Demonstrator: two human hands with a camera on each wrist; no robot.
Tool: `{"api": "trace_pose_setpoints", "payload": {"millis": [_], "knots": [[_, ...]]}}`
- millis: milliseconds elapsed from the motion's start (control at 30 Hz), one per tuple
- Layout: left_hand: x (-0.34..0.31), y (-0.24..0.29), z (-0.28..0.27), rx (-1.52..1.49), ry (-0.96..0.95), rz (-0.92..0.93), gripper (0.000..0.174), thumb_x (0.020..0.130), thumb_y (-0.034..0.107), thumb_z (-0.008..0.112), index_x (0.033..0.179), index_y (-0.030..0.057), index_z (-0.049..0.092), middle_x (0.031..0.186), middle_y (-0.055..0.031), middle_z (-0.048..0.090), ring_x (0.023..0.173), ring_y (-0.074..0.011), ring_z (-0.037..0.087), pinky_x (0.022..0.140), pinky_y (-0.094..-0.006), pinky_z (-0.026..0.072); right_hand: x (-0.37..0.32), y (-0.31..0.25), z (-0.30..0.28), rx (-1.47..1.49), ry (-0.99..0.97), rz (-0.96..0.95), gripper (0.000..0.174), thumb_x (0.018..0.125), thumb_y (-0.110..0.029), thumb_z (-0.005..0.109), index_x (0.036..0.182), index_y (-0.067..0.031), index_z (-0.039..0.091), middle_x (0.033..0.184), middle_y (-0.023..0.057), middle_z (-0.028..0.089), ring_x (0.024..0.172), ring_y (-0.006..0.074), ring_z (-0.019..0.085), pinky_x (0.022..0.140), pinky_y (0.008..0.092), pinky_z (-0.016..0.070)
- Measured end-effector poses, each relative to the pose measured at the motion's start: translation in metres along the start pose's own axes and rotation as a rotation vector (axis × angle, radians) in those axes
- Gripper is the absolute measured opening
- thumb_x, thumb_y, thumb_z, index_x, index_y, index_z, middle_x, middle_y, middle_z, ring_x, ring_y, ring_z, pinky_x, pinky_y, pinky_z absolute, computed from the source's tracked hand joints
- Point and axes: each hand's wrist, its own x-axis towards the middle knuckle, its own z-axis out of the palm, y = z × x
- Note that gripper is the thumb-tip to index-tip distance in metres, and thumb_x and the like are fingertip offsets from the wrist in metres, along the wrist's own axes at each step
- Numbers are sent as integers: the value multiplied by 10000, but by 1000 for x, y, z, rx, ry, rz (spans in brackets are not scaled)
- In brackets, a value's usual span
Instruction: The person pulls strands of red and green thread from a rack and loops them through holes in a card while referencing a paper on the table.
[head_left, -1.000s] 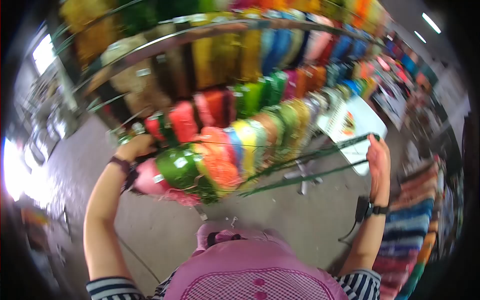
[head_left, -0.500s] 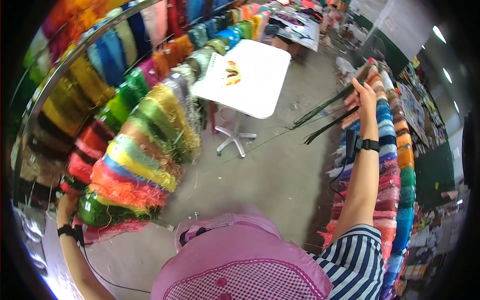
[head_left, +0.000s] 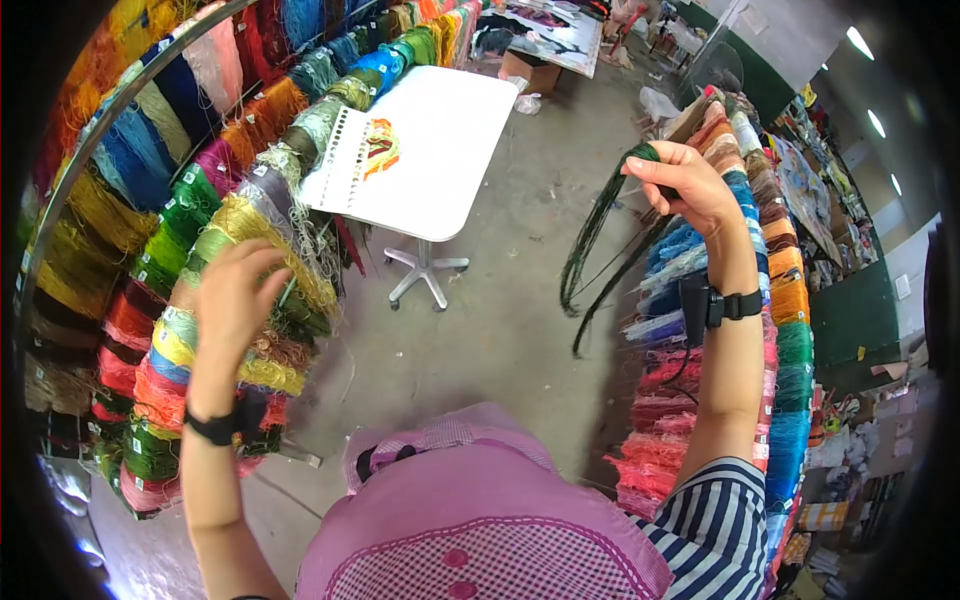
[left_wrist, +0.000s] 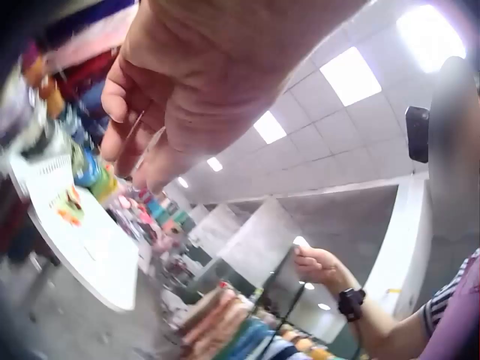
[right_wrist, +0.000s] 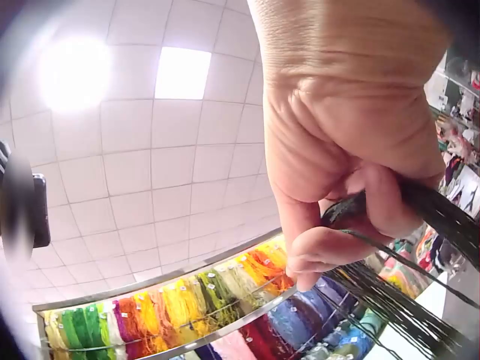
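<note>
My right hand (head_left: 690, 185) grips a bundle of dark green thread (head_left: 597, 225), raised over the rack on the right. The strands loop over the fingers and hang down in two loose tails. In the right wrist view the curled fingers (right_wrist: 315, 251) close round the dark thread (right_wrist: 390, 300). My left hand (head_left: 238, 300) is in the air over the yellow and green hanks (head_left: 245, 225) of the left rack, its fingers loosely bent. In the left wrist view narrow light and dark lines show between the left fingers (left_wrist: 116, 101).
Metal rails (head_left: 110, 105) hold hanks of many colours on the left. A white wheeled table (head_left: 450, 150) carries a spiral notebook (head_left: 345, 160) and a patch of red and yellow thread (head_left: 381, 148). Along the right runs another rack of hanks (head_left: 790, 390). Grey floor (head_left: 480, 350) lies between.
My left hand has left the lower end of the left rack and risen toward the middle. The green thread, earlier stretched across, now hangs from my right hand. The view has swung right.
</note>
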Motion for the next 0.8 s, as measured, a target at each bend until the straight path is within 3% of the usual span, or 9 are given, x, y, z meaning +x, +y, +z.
{"api": "trace_pose_setpoints", "payload": {"millis": [33, 67, 100, 200, 367, 567, 633, 700, 800], "knots": [[13, 12, 21, -145, 48, 57, 170, 803, 151, 720, 948, 62, 716, 979, -79, 688, 912, -253, 639, 800, -346, 505, 1, -1, 5, 1, -16, -7, 214, 860, -252, 723, 919, -51, 680, 596, -41, 566, 460, 41, 481, 409, 175, 296], [28, 44, 23, -454, -138, -106, 136, 811, 96, 708, 936, 43, 714, 939, -86, 685, 849, -214, 652, 743, -310, 507, 2, -1, 10, 2, -24, -17, 226, 853, -261, 727, 917, -48, 690, 596, -37, 575, 461, 38, 484, 419, 174, 316], [36, 59, 45, -611, -83, 68, 148, 817, 60, 700, 962, 35, 710, 929, -77, 681, 800, -179, 645, 697, -277, 500, 3, -3, 16, 6, -60, -20, 229, 852, -269, 726, 917, -51, 701, 600, -40, 589, 458, 31, 485, 426, 175, 326], [58, 124, 59, -996, -176, 193, 218, 813, 25, 718, 1029, 49, 714, 942, -24, 658, 699, -55, 525, 607, -209, 433, 12, -3, 37, 18, -160, -7, 257, 885, -305, 692, 941, -55, 709, 591, -45, 607, 429, 16, 495, 402, 167, 315], [99, 168, 55, -993, 36, 185, 164, 790, 44, 740, 948, 38, 698, 938, -51, 647, 582, -89, 539, 538, -235, 437, 25, 1, 74, 176, -279, 61, 315, 945, -318, 616, 961, -13, 691, 679, 63, 688, 454, 57, 567, 384, 151, 310], [134, 136, 93, -866, 216, 382, 73, 825, 72, 710, 879, 24, 718, 756, -101, 698, 617, -140, 644, 549, -260, 491, 44, -10, 89, 132, -278, 106, 315, 952, -317, 603, 920, -14, 685, 672, 72, 685, 460, 65, 577, 381, 150, 321], [140, 106, 107, -888, 91, 260, 107, 850, 70, 692, 935, 11, 719, 825, -88, 718, 612, -128, 663, 550, -254, 507, 47, -12, 78, 87, -254, 150, 312, 950, -317, 605, 905, -19, 684, 649, 51, 677, 450, 56, 571, 385, 147, 326], [146, 76, 119, -897, -37, 48, 120, 862, 86, 690, 934, -6, 717, 759, -72, 706, 586, -112, 656, 531, -245, 499, 45, -14, 61, 34, -212, 134, 310, 947, -324, 610, 879, -33, 691, 604, 15, 647, 439, 46, 551, 397, 155, 344], [149, 41, 141, -761, -70, -38, 133, 857, 113, 701, 908, -8, 719, 723, -75, 697, 583, -108, 653, 523, -244, 488, 46, -12, 27, 16, -167, 14, 281, 936, -294, 632, 848, -33, 687, 539, -36, 545, 418, 30, 416, 407, 191, 293]]}}
